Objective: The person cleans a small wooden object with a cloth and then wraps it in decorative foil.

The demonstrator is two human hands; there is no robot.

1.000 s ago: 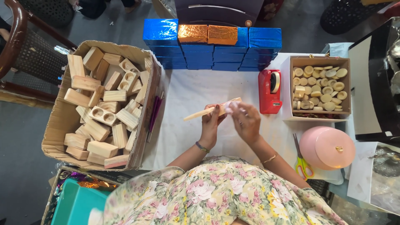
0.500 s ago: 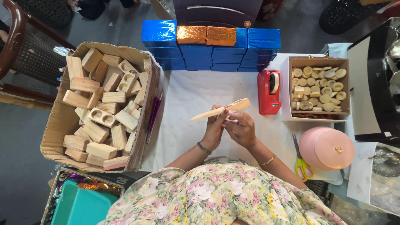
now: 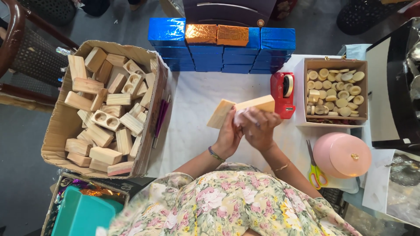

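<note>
Both of my hands hold a pale wooden block above the white table. My left hand grips its lower left part, with a bracelet on the wrist. My right hand covers its underside at the right, where a bit of pale pink material shows between the fingers. The block is tilted, its right end higher, close to the red tape dispenser.
A cardboard box of several wooden blocks stands at the left. Blue and orange foil-wrapped boxes are stacked at the back. A box of round wooden pieces, a pink lidded container and yellow-handled scissors lie at the right.
The block was held edge-on as a thin strip; now it is turned so its broad faces show, and both hands have shifted slightly lower.
</note>
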